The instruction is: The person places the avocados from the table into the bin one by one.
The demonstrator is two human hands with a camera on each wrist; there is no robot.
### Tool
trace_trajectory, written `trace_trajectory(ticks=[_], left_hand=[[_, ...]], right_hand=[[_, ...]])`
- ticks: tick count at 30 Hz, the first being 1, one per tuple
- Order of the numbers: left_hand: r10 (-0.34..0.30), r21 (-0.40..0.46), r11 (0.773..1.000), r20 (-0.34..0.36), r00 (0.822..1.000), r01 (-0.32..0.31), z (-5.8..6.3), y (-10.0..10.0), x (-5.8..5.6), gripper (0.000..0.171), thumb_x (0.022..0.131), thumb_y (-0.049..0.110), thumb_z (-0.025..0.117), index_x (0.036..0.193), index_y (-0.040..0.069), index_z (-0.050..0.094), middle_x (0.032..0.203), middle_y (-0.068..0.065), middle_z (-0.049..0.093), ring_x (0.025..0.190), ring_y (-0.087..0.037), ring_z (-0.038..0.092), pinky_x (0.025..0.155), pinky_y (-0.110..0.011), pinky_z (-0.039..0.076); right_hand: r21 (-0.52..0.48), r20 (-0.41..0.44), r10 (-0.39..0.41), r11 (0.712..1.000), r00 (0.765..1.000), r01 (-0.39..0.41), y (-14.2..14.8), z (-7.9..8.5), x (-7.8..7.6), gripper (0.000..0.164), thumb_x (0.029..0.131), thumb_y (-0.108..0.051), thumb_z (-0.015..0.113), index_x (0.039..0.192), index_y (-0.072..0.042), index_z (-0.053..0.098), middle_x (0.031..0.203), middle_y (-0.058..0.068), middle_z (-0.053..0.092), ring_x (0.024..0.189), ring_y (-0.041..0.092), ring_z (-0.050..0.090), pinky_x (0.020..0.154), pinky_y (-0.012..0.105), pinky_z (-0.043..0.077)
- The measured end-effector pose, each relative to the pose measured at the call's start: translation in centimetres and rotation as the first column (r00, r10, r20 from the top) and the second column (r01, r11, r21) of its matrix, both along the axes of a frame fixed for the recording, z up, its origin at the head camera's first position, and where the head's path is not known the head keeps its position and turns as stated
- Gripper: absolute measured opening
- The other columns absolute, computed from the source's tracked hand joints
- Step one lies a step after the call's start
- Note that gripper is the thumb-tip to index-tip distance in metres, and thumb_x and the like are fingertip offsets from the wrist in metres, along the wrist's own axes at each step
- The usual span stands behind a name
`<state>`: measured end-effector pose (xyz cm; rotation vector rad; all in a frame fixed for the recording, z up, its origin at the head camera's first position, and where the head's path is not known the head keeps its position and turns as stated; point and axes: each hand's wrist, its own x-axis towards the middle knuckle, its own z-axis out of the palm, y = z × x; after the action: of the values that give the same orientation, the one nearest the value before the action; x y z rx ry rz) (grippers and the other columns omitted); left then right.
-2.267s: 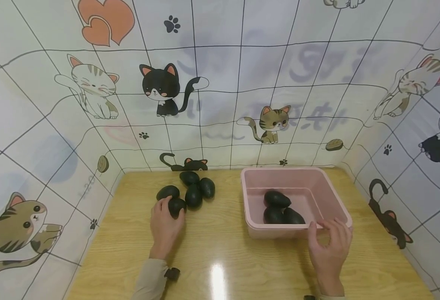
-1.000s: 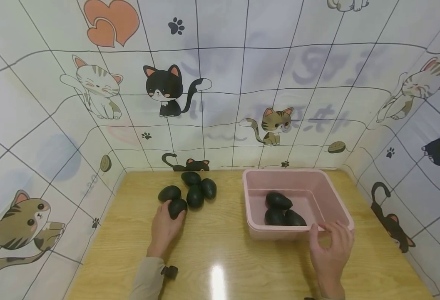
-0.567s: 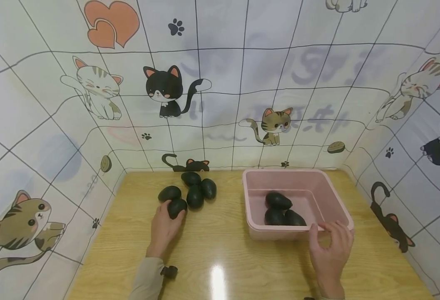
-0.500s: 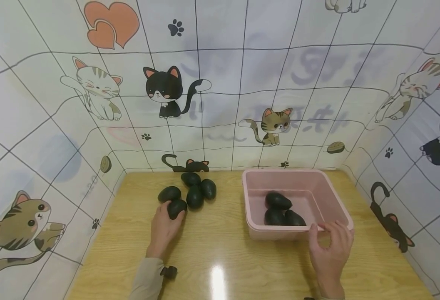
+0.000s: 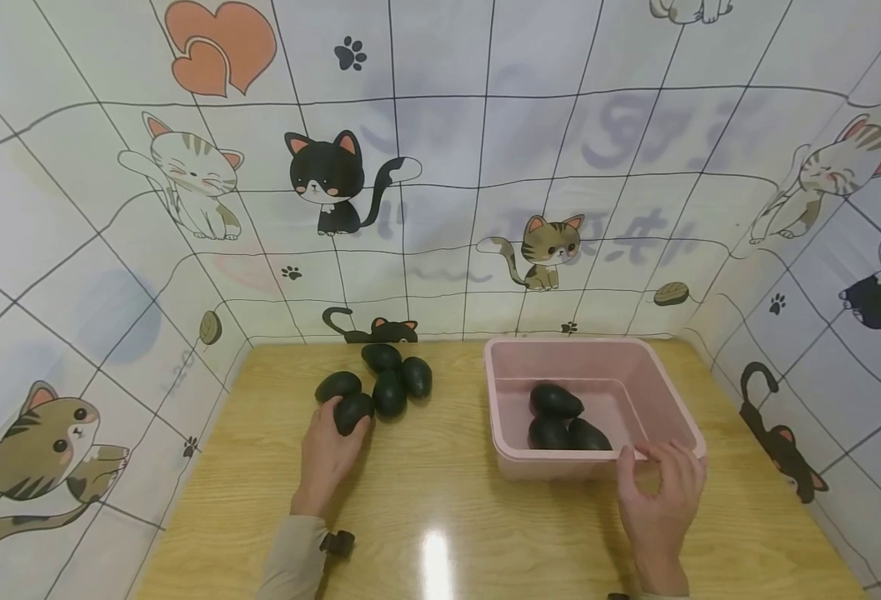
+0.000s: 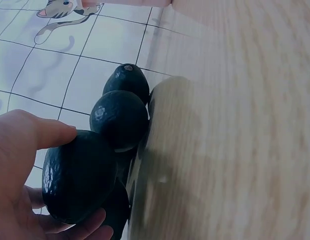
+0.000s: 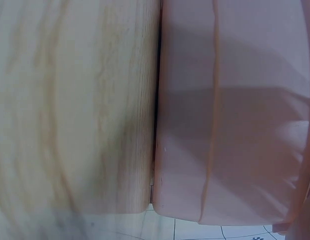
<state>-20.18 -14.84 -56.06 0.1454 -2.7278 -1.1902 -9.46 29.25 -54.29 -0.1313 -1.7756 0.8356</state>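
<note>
While keeping the right hand (image 5: 659, 497) at the near rim of the pink tub (image 5: 560, 457), grips one dark avocado (image 5: 353, 415) in the left hand (image 5: 327, 454), with thumb on one side and curled fingers on the other. Compared with half a second ago, holds this avocado slightly higher over the left part of the wooden table (image 5: 417, 483), and, going by the left wrist view, seems to have just cleared the tabletop. To judge by this, has passed from grasping to lifting, at a spot well apart from the tub. Leaves four loose avocados (image 5: 389, 396) lying unmoved beyond the left hand, and three avocados (image 5: 556, 401) unmoved inside the tub. Touches the tub rim with the right hand as before; cannot tell whether pinching or merely resting there. Finds no brand or label on the avocados or on the visible sides of the tub. Shows on the cat-print wall (image 5: 443, 137) only faint purple letter-like marks (image 5: 620, 133), too blurred to read. Offers nothing legible on the dark device (image 5: 337, 544) at the left wrist either.
</note>
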Motion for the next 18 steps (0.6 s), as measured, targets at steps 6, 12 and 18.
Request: trace_trajectory(ticks=[6,12,18], left_hand=[[-0.007,0.007,1.000,-0.008,1.000,0.007,0.4,0.2,0.0,0.072,0.099,0.042,0.071,0.154,0.003,0.046,0.150,-0.029,0.054,0.138,-0.050,0.055,0.113,-0.064,0.046],[-0.010,0.021,1.000,-0.001,1.000,0.010,0.8,0.4,0.1,0.073,0.099,0.042,0.072,0.155,0.005,0.045,0.151,-0.027,0.053,0.139,-0.048,0.054,0.114,-0.064,0.045],[-0.024,0.029,0.999,0.011,1.000,0.024,1.2,0.6,0.3,0.073,0.099,0.042,0.072,0.157,0.007,0.044,0.153,-0.024,0.052,0.143,-0.046,0.052,0.117,-0.063,0.043]], right_hand=[[-0.003,0.011,0.000,1.000,1.000,0.000,0.2,-0.4,-0.1,0.021,0.083,-0.007,0.077,0.089,0.012,0.072,0.091,0.029,0.070,0.127,-0.002,0.049,0.128,0.066,0.015],[-0.004,0.015,-0.003,1.000,1.000,0.003,0.4,-0.5,-0.1,0.021,0.083,-0.008,0.077,0.089,0.011,0.072,0.091,0.028,0.071,0.121,0.016,0.056,0.129,0.064,0.015],[-0.004,0.012,-0.006,1.000,1.000,0.006,0.3,-0.4,-0.1,0.021,0.083,-0.008,0.076,0.088,0.012,0.071,0.090,0.028,0.070,0.110,0.049,0.056,0.128,0.064,0.016]])
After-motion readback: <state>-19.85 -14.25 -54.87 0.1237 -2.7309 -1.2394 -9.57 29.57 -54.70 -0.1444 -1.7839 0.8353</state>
